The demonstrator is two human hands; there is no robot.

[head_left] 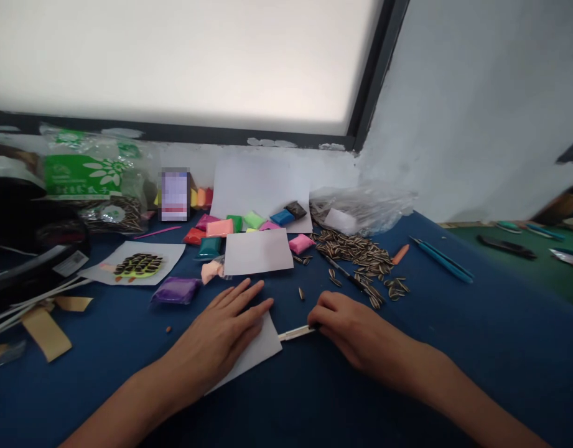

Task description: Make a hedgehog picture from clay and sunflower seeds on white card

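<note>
My left hand (231,326) lies flat on a sheet of white paper (256,354), its fingers stretched out and slightly spread. At the paper's right edge my right hand (340,323) pinches a slim white utility knife (296,333). One end of the knife meets the paper's edge; the other is hidden in my fingers. Just beyond my right hand lies a single sunflower seed (301,293). A second white paper piece (259,252) rests farther back, against colourful clay packets.
A seed pile (354,252), a black pen (344,274) and blue tweezers (442,260) lie at the right. On the left are a purple clay packet (175,290), a card with a seed-covered clay figure (139,266) and a seed bag (97,180). A phone (175,196) stands behind.
</note>
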